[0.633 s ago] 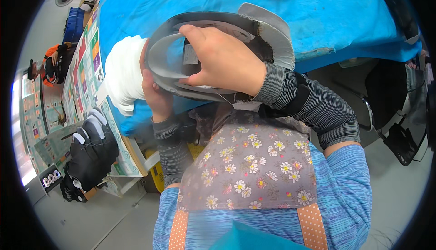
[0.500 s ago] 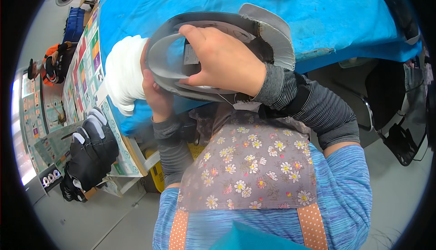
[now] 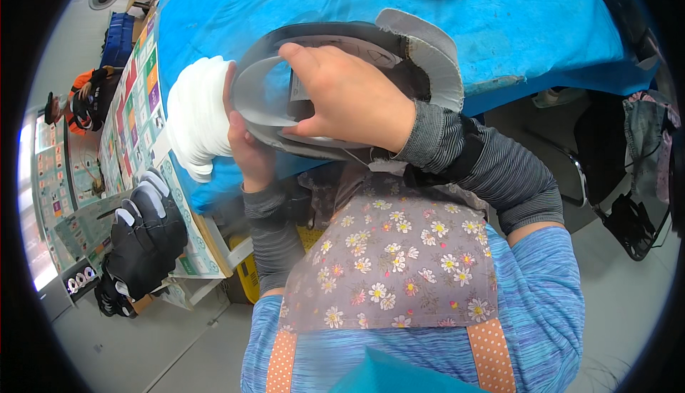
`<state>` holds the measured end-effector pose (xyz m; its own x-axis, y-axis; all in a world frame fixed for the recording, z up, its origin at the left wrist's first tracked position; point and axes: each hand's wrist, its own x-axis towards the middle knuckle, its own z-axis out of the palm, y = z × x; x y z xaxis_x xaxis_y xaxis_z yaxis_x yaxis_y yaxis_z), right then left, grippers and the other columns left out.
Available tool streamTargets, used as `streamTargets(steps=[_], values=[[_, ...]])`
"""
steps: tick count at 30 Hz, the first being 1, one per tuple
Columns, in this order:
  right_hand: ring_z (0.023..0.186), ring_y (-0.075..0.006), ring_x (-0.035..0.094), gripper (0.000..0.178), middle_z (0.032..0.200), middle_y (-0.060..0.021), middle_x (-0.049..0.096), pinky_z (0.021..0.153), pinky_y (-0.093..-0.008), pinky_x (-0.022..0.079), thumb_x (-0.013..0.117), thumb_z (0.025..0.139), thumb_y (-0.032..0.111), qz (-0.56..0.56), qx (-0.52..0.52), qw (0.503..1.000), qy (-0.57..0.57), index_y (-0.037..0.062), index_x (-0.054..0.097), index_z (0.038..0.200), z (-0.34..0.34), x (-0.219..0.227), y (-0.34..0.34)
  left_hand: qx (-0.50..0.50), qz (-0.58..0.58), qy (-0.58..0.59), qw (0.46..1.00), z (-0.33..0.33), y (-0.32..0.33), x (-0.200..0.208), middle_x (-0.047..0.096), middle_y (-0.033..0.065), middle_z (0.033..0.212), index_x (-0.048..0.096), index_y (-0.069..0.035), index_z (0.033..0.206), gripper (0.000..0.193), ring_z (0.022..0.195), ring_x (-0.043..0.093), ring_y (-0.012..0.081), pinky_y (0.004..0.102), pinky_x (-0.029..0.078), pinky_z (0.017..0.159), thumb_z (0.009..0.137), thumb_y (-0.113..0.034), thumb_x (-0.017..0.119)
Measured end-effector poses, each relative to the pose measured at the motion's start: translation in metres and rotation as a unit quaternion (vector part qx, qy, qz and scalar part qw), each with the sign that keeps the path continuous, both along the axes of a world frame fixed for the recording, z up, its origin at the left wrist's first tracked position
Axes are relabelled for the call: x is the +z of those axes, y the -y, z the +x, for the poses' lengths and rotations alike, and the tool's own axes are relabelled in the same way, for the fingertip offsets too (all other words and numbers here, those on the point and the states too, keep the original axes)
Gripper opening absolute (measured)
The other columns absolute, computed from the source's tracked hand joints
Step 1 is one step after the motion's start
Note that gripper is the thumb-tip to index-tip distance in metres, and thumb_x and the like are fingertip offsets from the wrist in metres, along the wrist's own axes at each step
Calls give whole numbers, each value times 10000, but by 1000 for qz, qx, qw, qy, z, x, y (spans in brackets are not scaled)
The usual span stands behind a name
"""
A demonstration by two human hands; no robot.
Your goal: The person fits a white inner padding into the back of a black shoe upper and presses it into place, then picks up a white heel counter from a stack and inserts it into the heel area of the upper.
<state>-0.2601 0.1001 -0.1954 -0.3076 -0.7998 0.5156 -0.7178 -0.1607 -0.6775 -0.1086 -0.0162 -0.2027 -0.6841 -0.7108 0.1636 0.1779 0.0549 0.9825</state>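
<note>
A dark grey shoe upper (image 3: 307, 30) is held above the near edge of the table, its opening facing up and its light grey flap (image 3: 439, 61) to the right. My left hand (image 3: 250, 157) grips its rounded left end from outside, fingers partly hidden behind it. Inside that end sits a curved, translucent whitish piece (image 3: 257, 97), which looks like plastic. My right hand (image 3: 353, 97) reaches into the opening, thumb and fingers pinching the two ends of this piece. Under the right hand, a pale label (image 3: 297, 89) partly shows.
Beside my left hand lies a stack of white curved pieces (image 3: 198, 118) on the blue-covered table (image 3: 514, 29). Black shoe uppers (image 3: 146, 232) pile up at the left on a side table. A dark chair (image 3: 599, 143) stands at the right. Another person (image 3: 85, 100) is far left.
Both hands stay on the shoe upper with almost the same grip. The upper and the translucent piece have shifted only very slightly.
</note>
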Motion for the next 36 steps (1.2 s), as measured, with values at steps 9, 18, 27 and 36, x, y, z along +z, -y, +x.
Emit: streamTargets(steps=[9,18,27,36], values=[[958,-367,676,701,936,-210,680,820,-413,568,876,700,258,36,13,999,-23,-71,488,1181,5,7,4,12,-86,23,996,17,17,3,400,157,1553,306,15,1560,764,1403,409,258,378,310,1155,1050,-553,323],[976,-365,671,726,966,-224,674,831,-416,572,870,706,262,55,24,998,-27,-93,485,1208,9,11,6,-33,-315,292,902,3,39,79,726,79,910,687,48,1192,366,836,647,128,295,514,759,903,-175,706],[947,-363,674,695,943,-232,672,803,-410,581,851,707,237,52,30,998,-23,-110,485,1186,13,9,10,21,-482,424,766,-20,25,95,671,140,731,711,5,910,268,648,628,241,337,480,616,874,-259,734],[888,-376,690,619,849,-220,680,782,-413,575,854,699,201,78,47,995,45,-99,498,1106,14,8,10,55,-459,437,772,-21,26,91,635,177,690,689,-17,832,270,618,623,330,391,465,588,862,-285,709]])
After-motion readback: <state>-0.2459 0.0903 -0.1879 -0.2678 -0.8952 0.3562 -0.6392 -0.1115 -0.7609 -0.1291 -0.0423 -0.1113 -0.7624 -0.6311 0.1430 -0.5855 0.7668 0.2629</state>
